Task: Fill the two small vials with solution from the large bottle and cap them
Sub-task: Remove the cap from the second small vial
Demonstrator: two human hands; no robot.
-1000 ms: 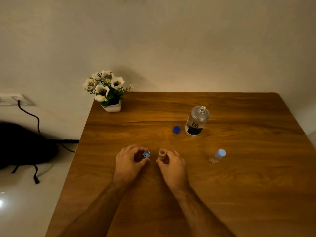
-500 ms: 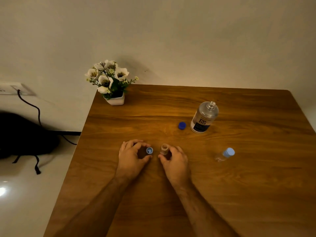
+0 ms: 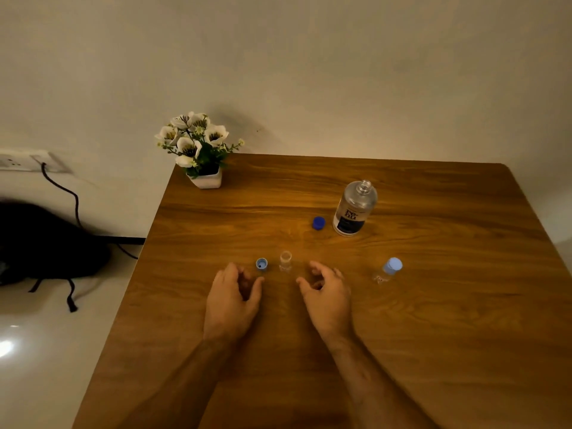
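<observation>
Wood bench point(image 3: 433, 305): large bottle point(image 3: 354, 209) uncapped at 1 o'clock, open vial point(image 3: 285, 261) centre with its cap point(image 3: 261, 264) beside at 9, second vial point(image 3: 388, 270) capped at 3, left hand point(image 3: 232, 295) and right hand point(image 3: 328, 292) loose, empty; filling looks pending.

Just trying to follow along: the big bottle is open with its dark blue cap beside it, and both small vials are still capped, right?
Not quite. The head view shows only one vial capped; the other vial stands open, its cap beside it. The bottle is open, its blue cap alongside.
</observation>
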